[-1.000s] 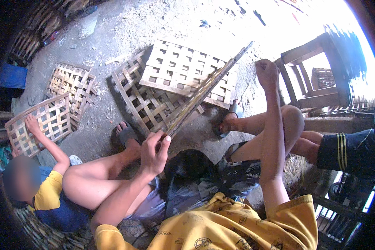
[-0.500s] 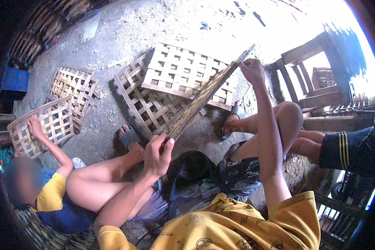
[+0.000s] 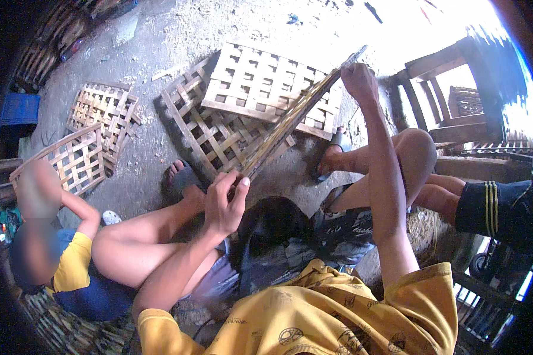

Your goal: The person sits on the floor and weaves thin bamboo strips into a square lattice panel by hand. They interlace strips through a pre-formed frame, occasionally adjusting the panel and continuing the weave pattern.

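Both hands [image 3: 225, 204] on woven bamboo panel [image 3: 296, 118]

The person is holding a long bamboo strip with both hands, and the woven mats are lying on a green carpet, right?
Not quite. The left hand and right hand do hold the long bamboo strip, one at each end. But the woven mats lie on bare grey ground, dusty and littered with scraps, not on a green carpet. The head view shows it.

Left hand [image 3: 224, 201] curled closed near the knees; right hand [image 3: 357, 81] gripping, arm stretched forward.
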The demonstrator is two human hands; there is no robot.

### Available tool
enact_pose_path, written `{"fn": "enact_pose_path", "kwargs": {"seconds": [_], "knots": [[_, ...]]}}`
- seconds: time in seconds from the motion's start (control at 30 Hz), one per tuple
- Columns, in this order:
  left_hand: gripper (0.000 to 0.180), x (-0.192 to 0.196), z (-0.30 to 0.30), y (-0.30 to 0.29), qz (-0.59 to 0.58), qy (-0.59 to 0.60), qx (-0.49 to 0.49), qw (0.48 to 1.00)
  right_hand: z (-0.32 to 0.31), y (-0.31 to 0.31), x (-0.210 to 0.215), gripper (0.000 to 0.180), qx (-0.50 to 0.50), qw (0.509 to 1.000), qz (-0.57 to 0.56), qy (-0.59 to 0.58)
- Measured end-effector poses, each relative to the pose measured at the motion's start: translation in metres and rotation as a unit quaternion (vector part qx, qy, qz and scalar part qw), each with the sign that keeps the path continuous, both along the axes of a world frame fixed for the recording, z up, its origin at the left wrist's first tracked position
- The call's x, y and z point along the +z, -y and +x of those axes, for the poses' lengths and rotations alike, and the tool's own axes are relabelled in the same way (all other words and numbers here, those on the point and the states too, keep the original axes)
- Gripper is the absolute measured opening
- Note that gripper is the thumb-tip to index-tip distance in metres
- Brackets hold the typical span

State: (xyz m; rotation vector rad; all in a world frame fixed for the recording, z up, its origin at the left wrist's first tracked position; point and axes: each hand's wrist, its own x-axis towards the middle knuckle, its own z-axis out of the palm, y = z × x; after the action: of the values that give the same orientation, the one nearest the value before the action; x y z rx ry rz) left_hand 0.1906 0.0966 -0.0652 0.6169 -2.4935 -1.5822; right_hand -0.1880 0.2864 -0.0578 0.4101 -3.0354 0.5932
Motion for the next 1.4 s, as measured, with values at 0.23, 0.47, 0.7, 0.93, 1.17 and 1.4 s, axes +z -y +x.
{"fn": "enact_pose_path", "kwargs": {"seconds": [0.23,0.47,0.7,0.93,1.17,1.4], "knots": [[0.043,-0.002,-0.013,0.016,0.112,0.011,-0.009,0.994,-0.027,-0.015,-0.012,0.037,-0.013,0.986,-0.138,0.092],[0.05,-0.005,-0.028,0.063,0.159,-0.003,0.099,0.982,-0.005,0.006,-0.02,0.033,0.105,0.954,-0.273,0.067],[0.044,-0.005,-0.043,0.093,0.241,-0.012,0.108,0.965,0.047,0.048,-0.021,0.031,0.168,0.964,-0.185,0.091],[0.025,0.03,-0.057,0.113,0.25,-0.127,0.118,0.953,0.068,0.063,0.003,0.029,0.259,0.952,-0.164,0.025],[0.022,0.078,-0.084,0.122,0.28,-0.189,0.306,0.89,0.11,0.074,-0.005,0.028,0.332,0.929,-0.161,0.006],[0.029,0.083,-0.092,0.156,0.239,-0.294,0.285,0.881,0.157,0.093,-0.01,0.018,0.411,0.894,-0.131,0.117]]}}
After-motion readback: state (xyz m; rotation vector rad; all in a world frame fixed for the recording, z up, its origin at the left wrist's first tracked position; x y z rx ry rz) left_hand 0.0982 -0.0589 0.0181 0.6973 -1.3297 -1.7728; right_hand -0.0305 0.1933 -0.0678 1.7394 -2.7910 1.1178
